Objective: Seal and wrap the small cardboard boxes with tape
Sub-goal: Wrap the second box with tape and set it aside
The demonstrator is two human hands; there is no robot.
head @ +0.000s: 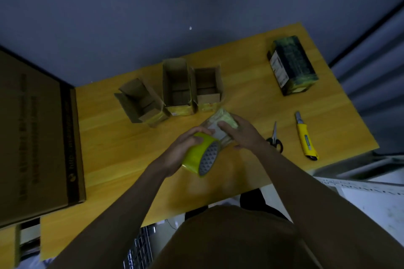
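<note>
The job looks to be somewhere in its middle. A small box [220, 125] is being wrapped in yellow tape just in front of the row of three open boxes [172, 91], close to the rightmost of them. Those three stand with their flaps up and tops unsealed, though yellow tape shows along their lower edges, so they probably need closing and wrapping yet. A taped carton [291, 65] lies well off to the right of the row, covered in yellow-green tape and seemingly finished.

The left hand [188, 146] curls around the tape roll [202, 156], which sits on the near left of the small box and presses against it; the strip itself is too blurred to follow. The right hand [239, 132] grips the small box from its right side, fingers bent over the top, holding it just above or on the surface [251, 98]; which one cannot be told.

Scissors [275, 138] and a yellow knife [305, 137] lie to the right of the small box, untouched. A large flat carton [37, 133] rests far to the left of the row
</note>
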